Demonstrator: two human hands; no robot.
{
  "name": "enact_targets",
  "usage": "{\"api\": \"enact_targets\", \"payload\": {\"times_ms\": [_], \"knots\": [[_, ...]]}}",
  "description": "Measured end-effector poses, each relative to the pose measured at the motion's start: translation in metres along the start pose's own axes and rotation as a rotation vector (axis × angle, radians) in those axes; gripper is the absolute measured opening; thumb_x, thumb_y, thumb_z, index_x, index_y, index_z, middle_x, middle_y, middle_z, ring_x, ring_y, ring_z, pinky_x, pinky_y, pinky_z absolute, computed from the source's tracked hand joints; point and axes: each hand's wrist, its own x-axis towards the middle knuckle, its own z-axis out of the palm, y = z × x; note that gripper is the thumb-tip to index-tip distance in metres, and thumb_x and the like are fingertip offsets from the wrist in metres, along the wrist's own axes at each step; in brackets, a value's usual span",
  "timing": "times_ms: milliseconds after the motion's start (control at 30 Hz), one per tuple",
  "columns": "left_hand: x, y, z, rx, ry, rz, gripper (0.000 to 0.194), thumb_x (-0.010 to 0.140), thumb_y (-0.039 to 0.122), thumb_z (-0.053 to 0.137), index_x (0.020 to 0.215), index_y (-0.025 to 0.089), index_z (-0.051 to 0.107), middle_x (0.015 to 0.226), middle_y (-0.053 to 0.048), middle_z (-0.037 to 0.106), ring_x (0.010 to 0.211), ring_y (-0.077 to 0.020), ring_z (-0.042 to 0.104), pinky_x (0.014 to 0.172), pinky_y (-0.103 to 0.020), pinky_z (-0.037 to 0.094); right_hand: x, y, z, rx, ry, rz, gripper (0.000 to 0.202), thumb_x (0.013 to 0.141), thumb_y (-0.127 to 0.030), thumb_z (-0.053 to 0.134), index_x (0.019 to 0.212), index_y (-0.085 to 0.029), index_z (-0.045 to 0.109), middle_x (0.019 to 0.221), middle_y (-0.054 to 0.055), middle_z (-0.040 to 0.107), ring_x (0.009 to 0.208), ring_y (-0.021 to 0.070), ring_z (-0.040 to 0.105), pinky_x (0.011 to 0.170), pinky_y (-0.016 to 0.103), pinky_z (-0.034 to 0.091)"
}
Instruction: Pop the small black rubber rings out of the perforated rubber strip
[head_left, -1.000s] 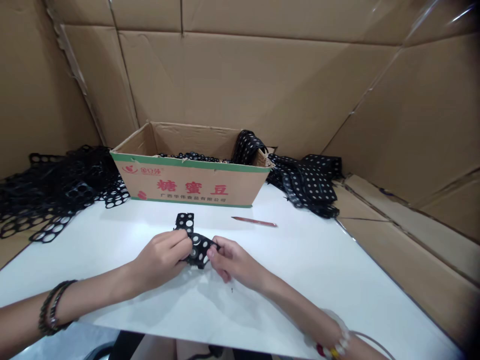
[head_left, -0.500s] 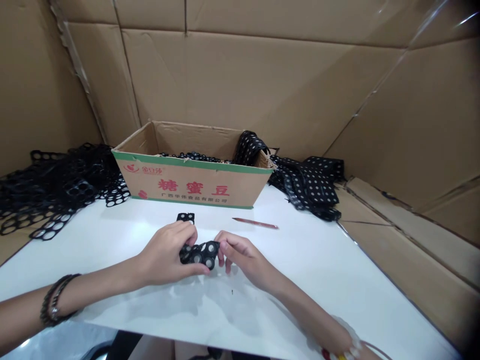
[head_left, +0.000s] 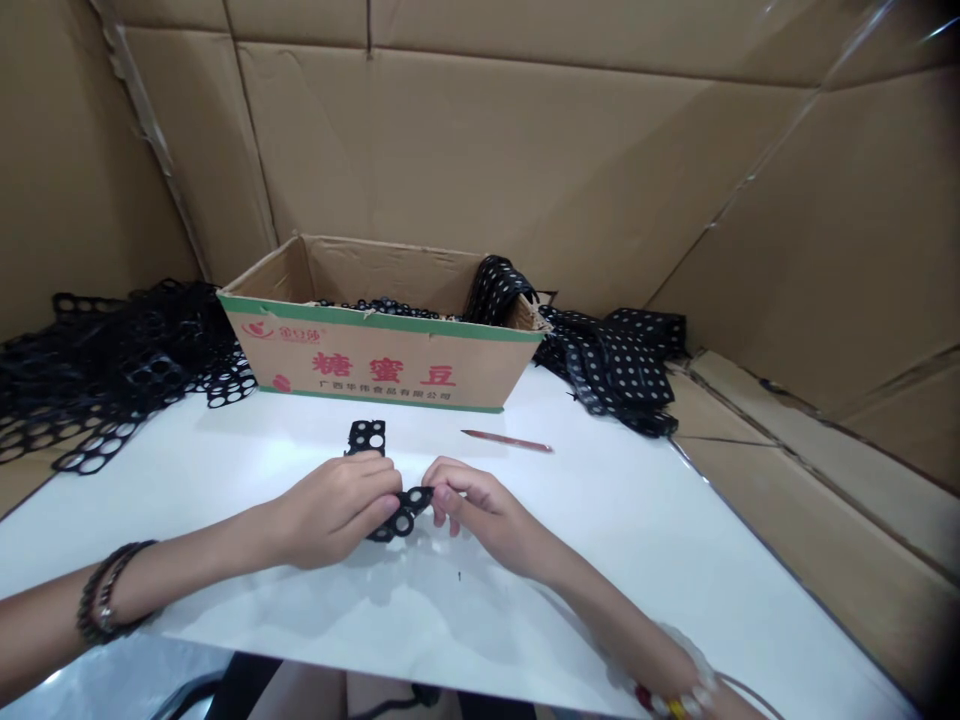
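Observation:
A black strip with rows of round pale spots [head_left: 403,523] is gripped in my left hand [head_left: 341,510], the thumb pressed on top and the fingers curled over it. One end of the strip, with round openings, sticks out beyond the knuckles on the white table. My right hand [head_left: 469,500] pinches the strip's near right corner between thumb and forefinger, its other fingers curled below. Part of the strip is hidden under my left hand. Beyond my right hand lies a reddish-brown pencil-like stick [head_left: 507,440].
A cardboard box [head_left: 382,365] with red lettering stands at the back, black pieces inside. Black perforated sheets [head_left: 112,350] are heaped at the left. Spotted black strips [head_left: 615,365] hang over the box's right side and pile beside it. Cardboard walls [head_left: 562,160] surround the white table [head_left: 637,520].
My left thumb has moved up onto the strip, and the fingers have closed further over it. More of the strip's far end shows past the knuckles. My right hand keeps its pinch.

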Motion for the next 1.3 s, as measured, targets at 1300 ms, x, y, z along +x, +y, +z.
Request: {"api": "enact_targets", "payload": {"times_ms": [1300], "knots": [[-0.068, 0.066, 0.008, -0.608, 0.348, -0.437, 0.034, 0.087, 0.038, 0.033, 0.066, 0.015, 0.047, 0.060, 0.001, 0.047, 0.056, -0.0091, 0.042, 0.053, -0.019, 0.037, -0.004, -0.055, 0.084, -0.566, 0.281, -0.158, 0.035, 0.083, -0.045, 0.039, 0.064, -0.016, 0.036, 0.057, -0.002, 0.042, 0.052, 0.0076, 0.034, 0.049, 0.021, 0.024]]}}
